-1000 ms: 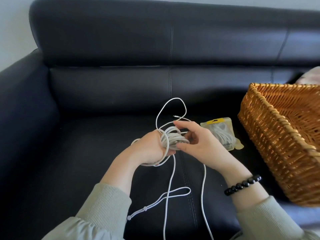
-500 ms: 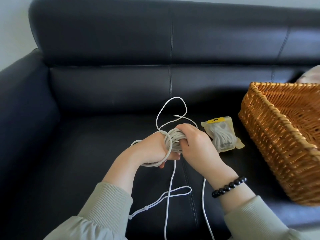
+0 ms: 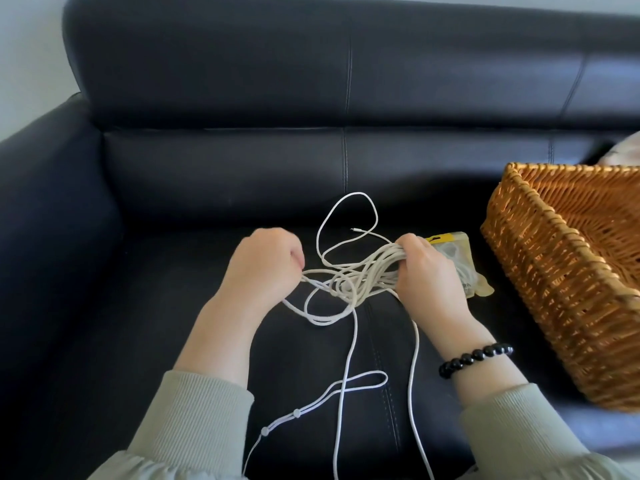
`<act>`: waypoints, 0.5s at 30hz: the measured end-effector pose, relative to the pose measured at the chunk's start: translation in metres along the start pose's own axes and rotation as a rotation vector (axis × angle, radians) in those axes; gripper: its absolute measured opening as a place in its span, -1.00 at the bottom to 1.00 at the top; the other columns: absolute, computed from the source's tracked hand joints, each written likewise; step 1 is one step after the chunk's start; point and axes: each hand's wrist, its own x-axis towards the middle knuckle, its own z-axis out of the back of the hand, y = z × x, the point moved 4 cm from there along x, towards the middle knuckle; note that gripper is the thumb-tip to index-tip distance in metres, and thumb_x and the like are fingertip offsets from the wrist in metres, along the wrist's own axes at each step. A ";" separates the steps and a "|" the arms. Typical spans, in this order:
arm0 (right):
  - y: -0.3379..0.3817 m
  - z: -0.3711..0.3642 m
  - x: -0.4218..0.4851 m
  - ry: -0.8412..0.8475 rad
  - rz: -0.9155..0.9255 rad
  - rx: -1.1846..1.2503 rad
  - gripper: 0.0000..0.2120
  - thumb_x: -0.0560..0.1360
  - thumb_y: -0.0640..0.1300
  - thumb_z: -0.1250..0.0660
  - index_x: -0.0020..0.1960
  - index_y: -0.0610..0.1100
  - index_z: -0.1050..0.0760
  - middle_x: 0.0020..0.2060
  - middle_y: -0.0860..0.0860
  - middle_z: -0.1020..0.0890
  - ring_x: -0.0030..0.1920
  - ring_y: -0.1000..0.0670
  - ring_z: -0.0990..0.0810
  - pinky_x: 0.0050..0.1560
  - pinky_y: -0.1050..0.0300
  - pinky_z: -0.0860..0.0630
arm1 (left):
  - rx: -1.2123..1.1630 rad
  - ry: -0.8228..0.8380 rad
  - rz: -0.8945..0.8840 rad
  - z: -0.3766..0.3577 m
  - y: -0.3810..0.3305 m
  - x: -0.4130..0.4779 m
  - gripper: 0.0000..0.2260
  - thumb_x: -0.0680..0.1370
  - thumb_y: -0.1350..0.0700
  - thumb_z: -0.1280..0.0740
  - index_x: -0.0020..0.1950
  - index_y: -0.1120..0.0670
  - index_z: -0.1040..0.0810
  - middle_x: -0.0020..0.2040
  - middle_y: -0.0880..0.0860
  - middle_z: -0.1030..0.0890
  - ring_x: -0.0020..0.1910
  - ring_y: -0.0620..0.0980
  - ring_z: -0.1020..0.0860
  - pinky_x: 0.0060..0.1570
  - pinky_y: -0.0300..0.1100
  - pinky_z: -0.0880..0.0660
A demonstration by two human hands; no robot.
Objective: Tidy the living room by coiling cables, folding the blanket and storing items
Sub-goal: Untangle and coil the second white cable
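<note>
Partly hidden: packet (image 3: pixel 454 249) behind right hand (image 3: pixel 431 276) tight around cable (image 3: pixel 363 273); left hand (image 3: pixel 263 268) curled, hold unclear.

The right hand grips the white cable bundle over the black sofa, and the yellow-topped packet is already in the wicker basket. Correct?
No. The head view shows the yellow-topped packet lying on the black sofa beside the wicker basket, partly behind the right hand, not in it. The right hand does grip the white cable bundle over that sofa.

A cable bundle (image 3: pixel 360 275) lies on the sofa (image 3: pixel 207 168), left of the basket (image 3: pixel 568 278).
</note>
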 end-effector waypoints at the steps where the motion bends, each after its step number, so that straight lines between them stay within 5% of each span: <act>1: -0.001 0.001 0.001 -0.001 0.007 -0.021 -0.87 0.53 -0.33 -0.15 0.03 -0.19 -0.41 -0.07 -0.08 -0.53 -0.22 -0.15 -0.54 -0.32 0.08 -0.39 | -0.129 -0.083 -0.026 0.004 -0.003 -0.002 -0.70 0.49 0.33 -0.17 -0.16 0.02 -0.64 -0.26 -0.08 -0.60 -0.32 -0.13 -0.52 -0.30 -0.33 -0.43; 3: 0.000 0.005 0.002 -0.018 0.045 -0.089 -0.83 0.51 -0.35 -0.19 0.06 -0.18 -0.43 -0.05 -0.07 -0.53 -0.26 -0.14 -0.55 -0.37 0.11 -0.36 | -0.468 -0.068 -0.112 0.004 -0.012 -0.004 -0.73 0.51 0.28 -0.21 -0.07 -0.02 -0.64 -0.19 -0.14 -0.62 -0.23 -0.22 -0.57 -0.24 -0.47 -0.41; 6: 0.008 0.014 0.002 -0.112 0.204 -0.075 -0.79 0.38 -0.42 -0.31 -0.04 -0.21 -0.48 -0.18 -0.10 -0.56 -0.45 -0.17 -0.49 -0.50 0.17 -0.25 | -0.702 0.260 -0.189 -0.012 -0.027 -0.006 -0.65 0.54 0.17 -0.33 0.32 -0.06 -0.51 0.10 -0.17 -0.62 0.08 -0.32 -0.56 0.09 -0.42 -0.44; 9: 0.011 0.024 0.000 -0.184 0.304 0.020 -0.77 0.31 -0.45 -0.30 -0.09 -0.23 -0.51 -0.23 -0.12 -0.57 -0.51 -0.19 -0.46 -0.53 0.15 -0.32 | -0.552 0.474 -0.164 -0.032 -0.027 -0.006 -0.43 0.45 -0.02 -0.45 0.44 -0.11 -0.38 0.16 -0.21 -0.60 0.12 -0.30 -0.55 0.20 -0.27 -0.47; 13: 0.008 0.032 0.000 -0.201 0.247 0.092 -0.74 0.37 -0.47 -0.23 -0.03 -0.23 -0.51 -0.14 -0.09 -0.59 -0.39 -0.20 -0.51 -0.42 -0.02 -0.48 | -0.276 0.597 -0.129 -0.049 -0.018 -0.011 -0.56 0.34 -0.15 -0.51 0.17 -0.28 -0.48 0.04 -0.33 -0.58 0.07 -0.29 -0.54 0.14 -0.22 -0.45; 15: 0.009 0.031 0.000 -0.166 0.247 0.093 -0.75 0.40 -0.45 -0.22 -0.01 -0.21 -0.51 -0.13 -0.08 -0.58 -0.35 -0.19 -0.53 -0.38 -0.05 -0.50 | -0.252 0.611 -0.103 -0.053 -0.017 -0.012 -0.44 0.32 -0.19 -0.51 0.27 -0.26 -0.44 0.12 -0.32 -0.55 0.13 -0.25 -0.50 0.12 -0.23 -0.42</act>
